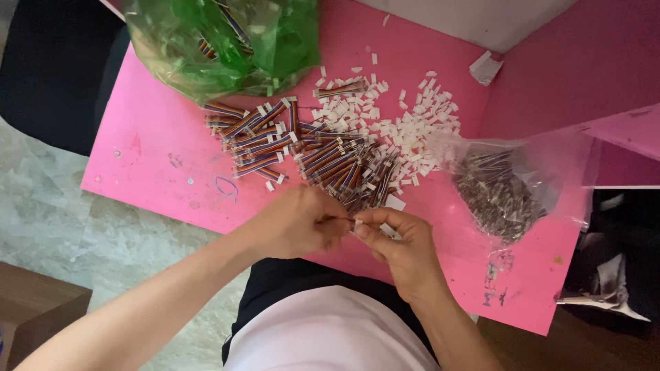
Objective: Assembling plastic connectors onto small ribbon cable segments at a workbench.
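Observation:
My left hand (299, 221) and my right hand (402, 244) meet at the near edge of a pink table (151, 154). The left hand pinches a short multicoloured ribbon cable whose end points right. Fingers of the right hand close on a small white plastic connector (358, 222) at that cable end. Just beyond my hands lies a pile of multicoloured ribbon cables (302, 148), some with white connectors fitted. A scatter of loose white connectors (405, 117) lies behind and to the right of the pile.
A green plastic bag (227, 41) holding more cables sits at the table's far left. A clear plastic bag (509, 185) of small dark parts lies at the right. A pink panel (584, 62) rises at the far right. Grey stone floor (62, 220) shows at the left.

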